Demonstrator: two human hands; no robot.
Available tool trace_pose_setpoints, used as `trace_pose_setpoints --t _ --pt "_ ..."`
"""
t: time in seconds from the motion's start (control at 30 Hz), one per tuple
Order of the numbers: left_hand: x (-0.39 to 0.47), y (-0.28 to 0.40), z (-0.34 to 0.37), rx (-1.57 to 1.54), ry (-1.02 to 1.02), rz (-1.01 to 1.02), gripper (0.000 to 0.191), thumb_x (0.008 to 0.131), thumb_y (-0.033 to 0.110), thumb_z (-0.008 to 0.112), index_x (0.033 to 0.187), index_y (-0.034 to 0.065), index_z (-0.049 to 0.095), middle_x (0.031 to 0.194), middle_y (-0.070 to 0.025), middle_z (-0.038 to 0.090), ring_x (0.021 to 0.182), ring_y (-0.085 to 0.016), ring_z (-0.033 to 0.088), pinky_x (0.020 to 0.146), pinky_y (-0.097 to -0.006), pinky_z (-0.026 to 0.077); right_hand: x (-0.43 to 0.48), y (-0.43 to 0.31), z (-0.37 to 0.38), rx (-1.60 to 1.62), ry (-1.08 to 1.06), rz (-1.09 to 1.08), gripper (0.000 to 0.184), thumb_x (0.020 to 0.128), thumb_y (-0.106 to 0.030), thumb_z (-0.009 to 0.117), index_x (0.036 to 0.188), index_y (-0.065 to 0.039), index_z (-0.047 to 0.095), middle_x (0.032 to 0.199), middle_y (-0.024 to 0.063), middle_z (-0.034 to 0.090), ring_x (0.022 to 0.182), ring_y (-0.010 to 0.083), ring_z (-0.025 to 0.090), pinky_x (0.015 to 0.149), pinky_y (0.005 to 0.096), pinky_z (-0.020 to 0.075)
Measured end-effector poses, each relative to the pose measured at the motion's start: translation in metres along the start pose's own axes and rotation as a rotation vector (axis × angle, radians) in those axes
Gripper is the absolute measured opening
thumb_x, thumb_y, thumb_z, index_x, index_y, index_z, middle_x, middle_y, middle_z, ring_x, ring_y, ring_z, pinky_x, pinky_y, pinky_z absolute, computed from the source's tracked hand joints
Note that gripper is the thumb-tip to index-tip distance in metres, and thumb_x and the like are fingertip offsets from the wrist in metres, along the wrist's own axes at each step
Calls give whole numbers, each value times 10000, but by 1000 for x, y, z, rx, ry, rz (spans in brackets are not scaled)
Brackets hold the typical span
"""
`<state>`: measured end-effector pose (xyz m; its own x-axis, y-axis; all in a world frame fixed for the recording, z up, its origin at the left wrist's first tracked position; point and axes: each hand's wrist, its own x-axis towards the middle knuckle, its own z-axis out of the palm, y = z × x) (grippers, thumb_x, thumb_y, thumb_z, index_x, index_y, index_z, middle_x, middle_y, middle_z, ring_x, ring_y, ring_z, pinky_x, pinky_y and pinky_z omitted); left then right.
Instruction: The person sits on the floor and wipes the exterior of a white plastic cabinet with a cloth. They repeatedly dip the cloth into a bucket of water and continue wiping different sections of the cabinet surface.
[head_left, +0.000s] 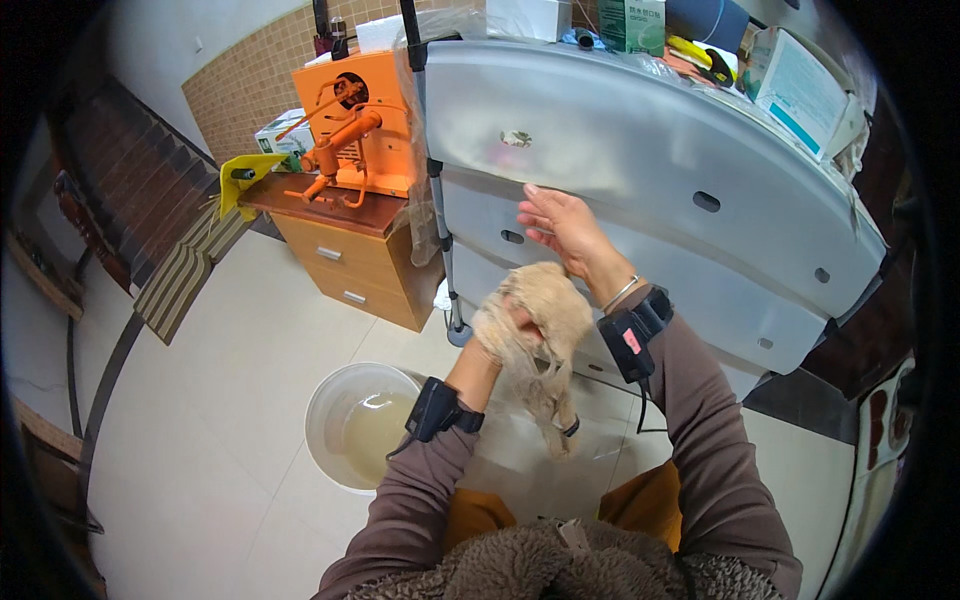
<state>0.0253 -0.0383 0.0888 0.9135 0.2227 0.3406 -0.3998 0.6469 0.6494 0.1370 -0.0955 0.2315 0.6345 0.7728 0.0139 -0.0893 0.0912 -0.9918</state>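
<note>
My left hand (524, 321) grips a beige, wet-looking cloth (555, 304), which wraps partly round its fingers and wrist and hangs down in loose folds. Most of those fingers are hidden by the fabric. My right hand (559, 225) is raised just above and to the right of the cloth, its fingers extended and nothing held, in front of a large grey translucent panel (600, 127). Left of the cloth, a white bucket (324, 427) stands on the floor with cloudy yellowish water (375, 439) in it.
An orange metal machine (352, 142) stands on a wooden drawer cabinet (337, 270) at upper left. Boxes (795, 97) and a yellow-handled item (690, 51) lie atop the panelled unit. A dark pole (435, 172) runs down its left side. Striped mats (176, 281) lie near dark stairs (142, 165).
</note>
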Motion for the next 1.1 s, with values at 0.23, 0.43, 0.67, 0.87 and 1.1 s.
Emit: trace_pose_setpoints --t 0.23,0.43,0.67,0.87,1.1 --pt "22 41 -5 -145 686 150 534 904 490 480 1280 111 471 1250 -65 528 1092 -243 538 919 -404 463 4 15 15 710 62 -31 219 849 -202 661 984 -54 572 970 92 603 887 189 593 757 291 514" --pt "48 51 -4 -404 903 225 411 905 409 530 1192 116 534 1164 -46 589 1060 -234 554 870 -382 484 10 16 25 549 71 -125 179 841 -186 668 929 -46 601 874 75 630 753 109 569 650 243 484" --pt "89 63 30 -255 593 247 234 882 227 615 1053 76 564 947 -94 611 851 -242 583 757 -344 505 9 13 32 424 122 -241 240 880 -149 610 1049 22 606 913 82 640 784 115 581 702 249 490" --pt "110 86 66 -322 708 489 209 771 8 681 943 48 568 861 -86 580 788 -246 566 737 -376 505 3 9 41 556 182 -310 176 874 -107 611 973 36 642 884 66 644 695 95 535 660 247 463" --pt "92 114 66 -236 708 440 242 828 162 651 1027 59 559 979 -85 589 862 -243 570 744 -382 496 4 10 39 314 269 -262 184 895 -109 576 1003 29 632 913 85 652 791 135 581 694 231 462"
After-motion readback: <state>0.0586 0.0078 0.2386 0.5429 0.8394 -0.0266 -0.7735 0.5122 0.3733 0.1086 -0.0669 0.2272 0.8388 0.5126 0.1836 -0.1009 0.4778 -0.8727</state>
